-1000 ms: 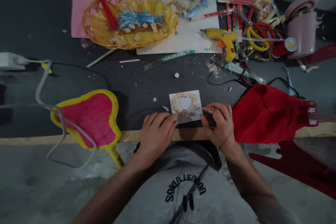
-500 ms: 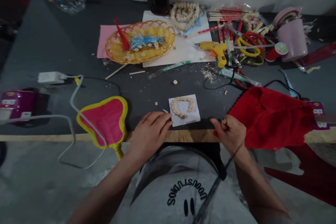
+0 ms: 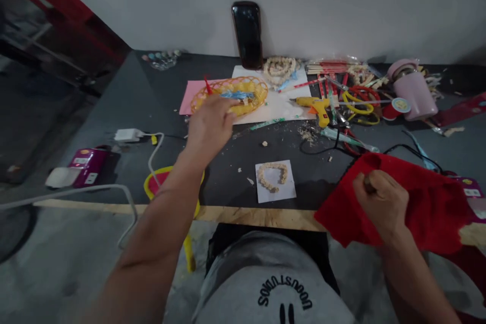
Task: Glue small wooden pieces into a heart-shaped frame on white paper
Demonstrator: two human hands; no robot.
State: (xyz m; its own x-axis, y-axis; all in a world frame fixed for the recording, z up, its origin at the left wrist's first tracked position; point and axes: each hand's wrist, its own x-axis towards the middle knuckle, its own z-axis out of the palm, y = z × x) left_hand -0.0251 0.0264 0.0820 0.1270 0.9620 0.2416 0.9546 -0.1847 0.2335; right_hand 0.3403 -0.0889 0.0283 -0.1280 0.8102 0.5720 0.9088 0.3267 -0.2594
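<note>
My left hand (image 3: 212,124) reaches over the near edge of the yellow woven basket (image 3: 258,104), which holds light blue tassels (image 3: 237,95) and a red pointed piece (image 3: 208,86). Its fingertips lie at the basket's contents; whether they pinch anything is hidden. My right hand (image 3: 381,202) is closed in a fist above the red cloth (image 3: 425,197), around something small and brownish that I cannot make out. Between my hands, near the table's front edge, an open loop of beige beads (image 3: 283,177) lies on a small white paper (image 3: 286,194).
A yellow glue gun (image 3: 319,106), scissors (image 3: 357,104), a thread spool (image 3: 400,105) and a pink cup (image 3: 415,93) stand at the right. A phone (image 3: 247,35) leans on the wall. A pink and yellow fan-shaped piece (image 3: 163,176) and a white cable (image 3: 131,197) are at left.
My left hand has moved from beside the small white paper forward to the basket. My right hand has moved right, over the red cloth, still closed. The view has tilted up.
</note>
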